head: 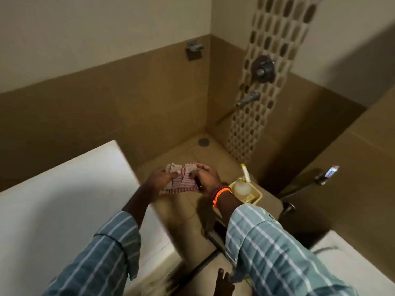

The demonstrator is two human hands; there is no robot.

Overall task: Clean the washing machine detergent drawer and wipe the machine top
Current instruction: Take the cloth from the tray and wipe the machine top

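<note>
Gripping: left hand [160, 178] and right hand [208, 178] each clamp an end of the striped cloth [181, 179], bunched between them, likely wringing or folding it before wiping.
Position: cloth held over the tiled floor [188, 208], so drips miss the machine.
Machine top [64, 199]: white, left of the hands, unwiped I judge.
Detergent drawer: can't identify.
Yellow tray [255, 196]: on floor, bottle [241, 186] in it.

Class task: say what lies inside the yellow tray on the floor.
Inside the yellow tray stands a pale round bottle; ridged tray floor shows beside it. Whatever sits beneath the bottle is covered.
</note>
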